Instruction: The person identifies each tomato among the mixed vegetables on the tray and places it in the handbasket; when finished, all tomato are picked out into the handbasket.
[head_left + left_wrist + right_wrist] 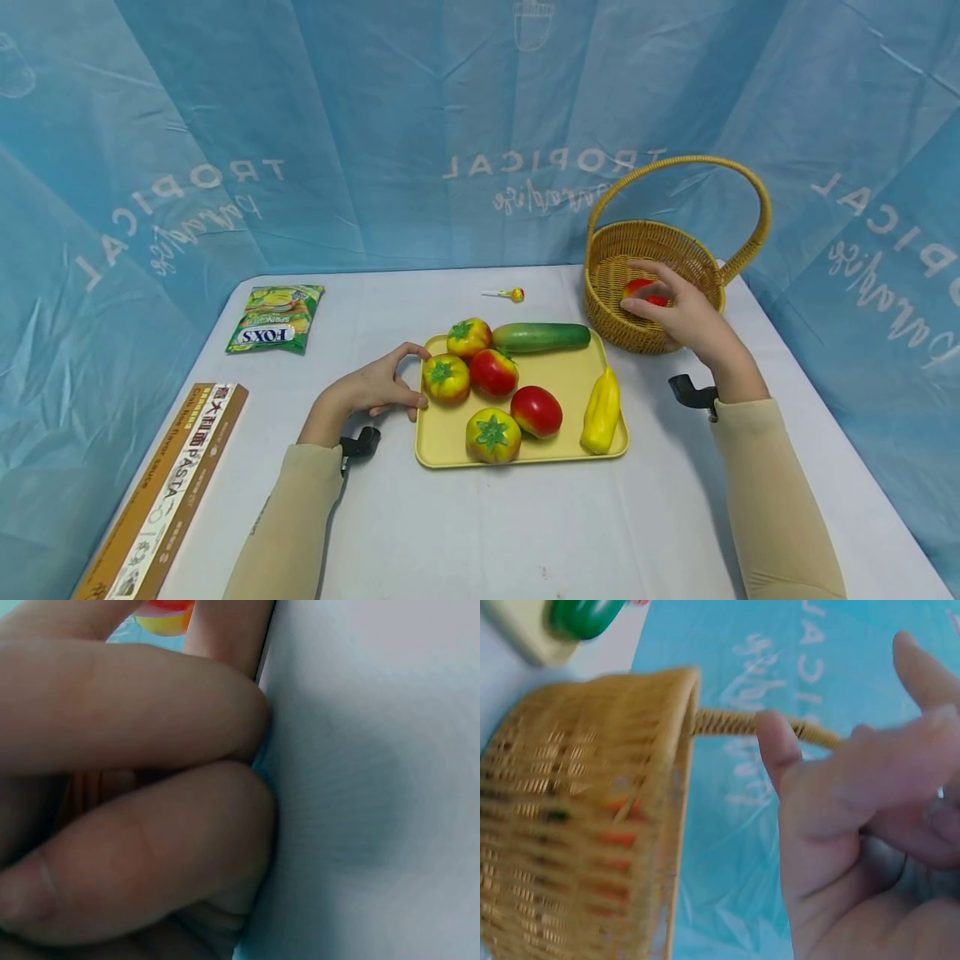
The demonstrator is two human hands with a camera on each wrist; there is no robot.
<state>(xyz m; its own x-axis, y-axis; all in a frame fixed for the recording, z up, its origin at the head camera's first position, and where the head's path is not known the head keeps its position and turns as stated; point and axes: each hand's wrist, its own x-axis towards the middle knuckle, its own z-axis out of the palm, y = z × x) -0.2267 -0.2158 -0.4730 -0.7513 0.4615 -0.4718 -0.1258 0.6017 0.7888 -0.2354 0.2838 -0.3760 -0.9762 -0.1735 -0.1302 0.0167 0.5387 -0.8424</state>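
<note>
My left hand point(378, 385) grips the left rim of a yellow tray point(562, 375), its thumb and forefinger at the edge. In the left wrist view its other fingers point(142, 840) are curled close over the white tabletop. Several red-and-yellow tomatoes point(491, 435), a green cucumber point(542, 337) and a yellow, pepper-like vegetable point(602, 412) lie on the tray. Above the wicker basket point(626, 329) my right hand point(686, 312) hovers with fingers parted and nothing between them. Under its fingertips a red item point(637, 287), partly hidden by the hand, lies inside the basket.
The basket's tall handle point(678, 158) arches over its opening. A lollipop point(516, 294) lies behind the tray. To the left are a green FOX'S packet point(276, 318) and a long pasta box point(168, 492). A blue curtain point(420, 125) hangs behind the table.
</note>
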